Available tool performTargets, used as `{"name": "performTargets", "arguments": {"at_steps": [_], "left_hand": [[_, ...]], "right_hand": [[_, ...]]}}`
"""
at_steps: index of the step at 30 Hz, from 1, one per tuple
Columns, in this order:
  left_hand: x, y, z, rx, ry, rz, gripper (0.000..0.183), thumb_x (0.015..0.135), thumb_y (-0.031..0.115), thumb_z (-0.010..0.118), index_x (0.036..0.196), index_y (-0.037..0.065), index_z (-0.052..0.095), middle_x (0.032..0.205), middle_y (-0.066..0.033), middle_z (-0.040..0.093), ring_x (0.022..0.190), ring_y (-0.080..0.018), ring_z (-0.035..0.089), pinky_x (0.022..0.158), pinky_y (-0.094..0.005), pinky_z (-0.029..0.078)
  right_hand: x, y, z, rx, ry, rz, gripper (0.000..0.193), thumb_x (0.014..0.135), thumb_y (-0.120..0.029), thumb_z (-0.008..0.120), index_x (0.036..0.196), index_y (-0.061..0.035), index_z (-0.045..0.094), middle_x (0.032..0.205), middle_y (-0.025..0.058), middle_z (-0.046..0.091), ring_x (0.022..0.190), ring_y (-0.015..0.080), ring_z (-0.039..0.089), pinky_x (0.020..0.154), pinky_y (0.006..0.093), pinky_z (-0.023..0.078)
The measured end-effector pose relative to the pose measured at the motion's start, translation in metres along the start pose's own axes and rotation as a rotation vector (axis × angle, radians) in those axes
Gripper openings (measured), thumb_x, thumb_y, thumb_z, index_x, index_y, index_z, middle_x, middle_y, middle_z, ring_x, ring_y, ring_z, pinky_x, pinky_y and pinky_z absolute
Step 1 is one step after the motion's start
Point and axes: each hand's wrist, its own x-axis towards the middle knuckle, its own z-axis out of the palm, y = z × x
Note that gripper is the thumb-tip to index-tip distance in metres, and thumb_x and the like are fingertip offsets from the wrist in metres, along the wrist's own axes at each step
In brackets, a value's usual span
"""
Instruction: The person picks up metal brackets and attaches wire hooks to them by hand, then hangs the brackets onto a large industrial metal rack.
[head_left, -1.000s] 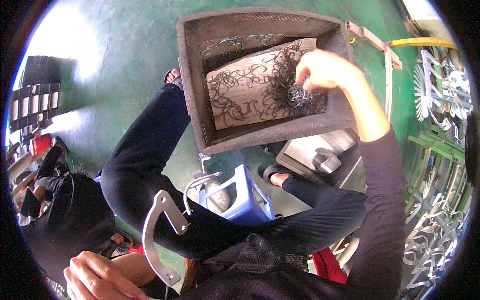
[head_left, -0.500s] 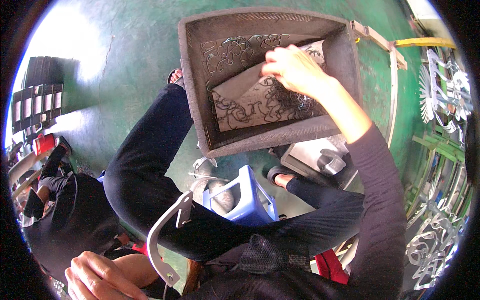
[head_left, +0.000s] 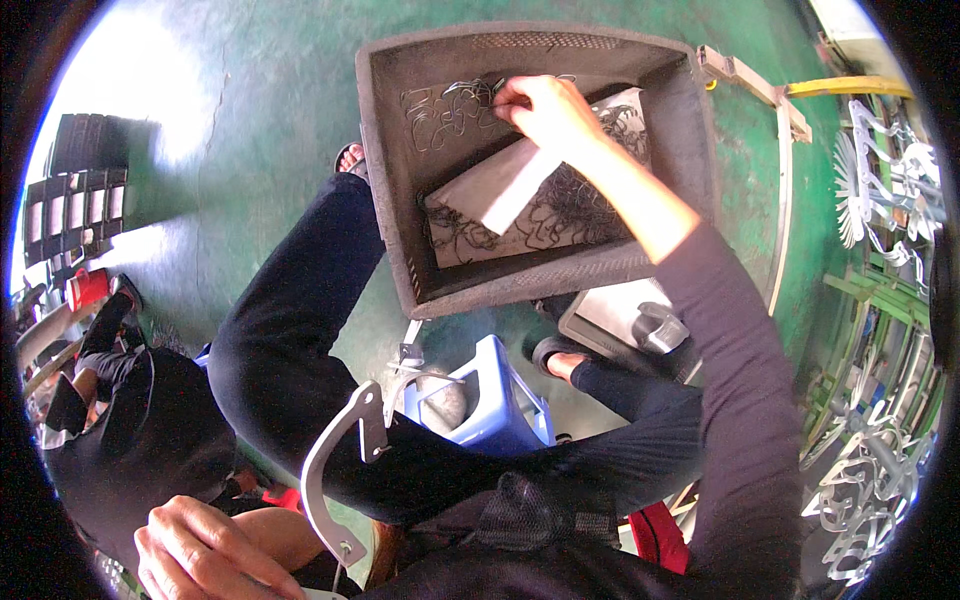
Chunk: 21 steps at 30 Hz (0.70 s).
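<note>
My right hand [head_left: 545,112] reaches into a dark grey plastic crate [head_left: 545,280]. Its fingertips are pinched on a thin bent wire [head_left: 492,92] among several dark wire hooks at the far side. A sheet of card [head_left: 470,195] lies aslant inside, with more tangled wires [head_left: 570,205] on it. A bright white strip [head_left: 512,200] crosses the sheet below my right wrist. At the lower left, my left hand [head_left: 205,555] has curled fingers; what they hold is cut off by the lower edge. Close to it, a curved grey metal bracket [head_left: 322,480] with holes stands above my lap.
A blue plastic stool [head_left: 490,395] stands between my legs. Another person [head_left: 140,440] in dark clothes sits at left, near stacked black crates [head_left: 75,210]. Bent metal parts [head_left: 865,500] hang along a green rack [head_left: 880,310] at right. Green floor [head_left: 270,110] surrounds the crate.
My right hand has moved left and farther in, from above the card to the wires at the far side. A bright strip now shows on the card. The bracket has shifted slightly.
</note>
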Motion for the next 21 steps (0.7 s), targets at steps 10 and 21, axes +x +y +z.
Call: {"name": "performTargets", "arguments": {"at_steps": [10,21], "left_hand": [[-0.001,-0.005,-0.014,-0.035,-0.054,0.015,0.017,0.080,0.024,0.060,0.078,0.008,0.067,0.073,-0.0041,0.063,0.071,-0.0209,0.063,0.061,-0.0314,0.051],[-0.006,-0.002,-0.013,-0.016,-0.027,0.014,0.014,0.079,0.021,0.062,0.082,0.007,0.066,0.078,-0.0054,0.064,0.074,-0.0212,0.063,0.064,-0.0318,0.051]], "right_hand": [[0.031,0.002,0.034,-0.245,0.156,0.374,0.022,0.069,-0.023,0.068,0.085,-0.0075,0.068,0.080,0.0211,0.063,0.079,0.0356,0.062,0.071,0.0412,0.049],[0.013,-0.002,0.033,-0.131,0.150,0.285,0.025,0.069,-0.019,0.067,0.086,-0.0019,0.063,0.082,0.0170,0.064,0.079,0.0322,0.062,0.070,0.0381,0.048]]}}
